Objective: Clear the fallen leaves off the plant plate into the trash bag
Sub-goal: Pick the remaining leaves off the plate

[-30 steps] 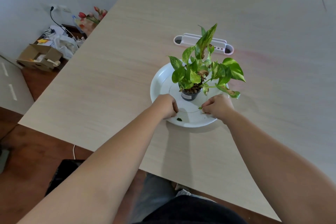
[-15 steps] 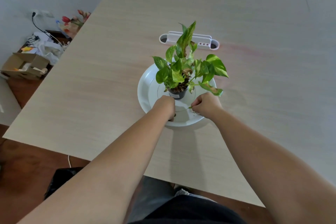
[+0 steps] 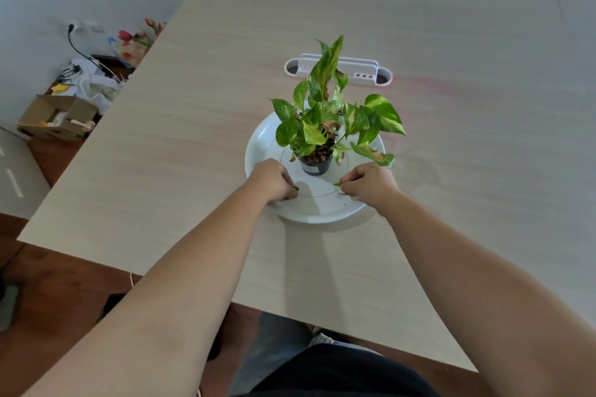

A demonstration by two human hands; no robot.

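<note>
Head view: light wood counter [image 3: 451,42], bare apart from a white desk organizer [image 3: 338,72] at the far side and the white plant plate [image 3: 309,213] nearer the person. Potted pothos [image 3: 329,119] stands in a small black pot [image 3: 315,166] at plate centre.

Both hands are down on the plate's near half, either side of the pot. Left hand [image 3: 274,180]: grip curled shut, fingertips pinched on a small dark green leaf piece [image 3: 295,188]. Right hand [image 3: 371,184]: grip also closed, a thin green leaf tip [image 3: 337,184] sticking out of the pinch. A low live leaf [image 3: 374,154] hangs just above the right knuckles.

Step looks like picking up the fallen bits. A few dark specks [image 3: 345,203] remain on the plate near the right hand; too small to tell leaf from soil.

To do it well:
- pinch flat against the plate, then lift straight up so bits don't skid
- keep wrists low and clear of the pot, it looks light and tippy
- right hand should avoid snagging that overhanging leaf
- hold both pinches shut until over the bag

Trash bag: not clearly in view; a dark shape sits on the floor under the left forearm, can't confirm.
</note>
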